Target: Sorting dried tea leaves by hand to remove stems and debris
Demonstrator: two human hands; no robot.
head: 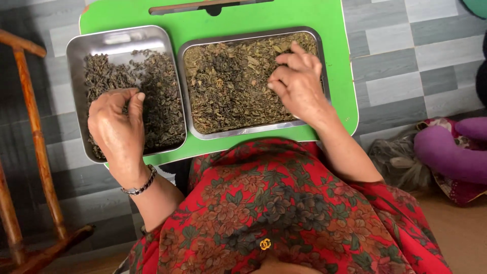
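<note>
Two metal trays sit side by side on a green table. The left tray holds dark rolled dried leaves. The right tray is full of lighter, greenish dried leaves. My left hand hovers over the left tray with fingertips pinched together above the dark leaves; what is between them is hidden. My right hand rests in the right tray, fingers curled into the greenish leaves at its right side. A metal bracelet circles my left wrist.
A wooden frame stands at the left on grey tiled floor. A purple cushion and patterned cloth lie at the right. My red floral garment fills the foreground below the table edge.
</note>
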